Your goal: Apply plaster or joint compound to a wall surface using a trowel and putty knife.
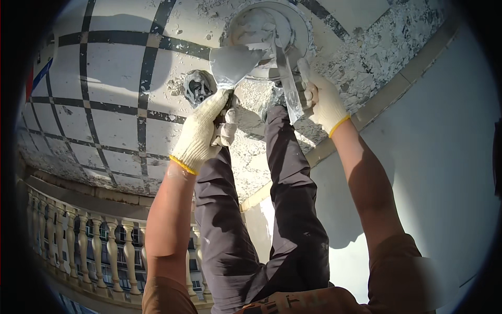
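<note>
the left hand (201, 131), gloved in white knit, has its fingers curled tight round the handle of a broad trowel (232, 63) whose blade, coated in grey plaster, is held over the tiled floor (110, 110) just beside a round bucket (300, 23). the right hand (321, 97) is closed round the handle of a narrow putty knife (287, 83), whose blade runs up toward the bucket's rim and meets the trowel's edge. the likeliest slip, as i judge it, is wet plaster sliding off the tilted trowel onto the dark trousers (285, 172) or the floor, since the blade looks loaded and the knife is scraping across it. the gloves may also be slick, so either handle could twist. how much plaster sits in the bucket is hard to tell, for glare and the tools cover it. the grey lump (198, 86) on the floor is unclear, perhaps a rag or dried mix. both handles are hidden inside the gloves, and the feet are lost under the hands.
</note>
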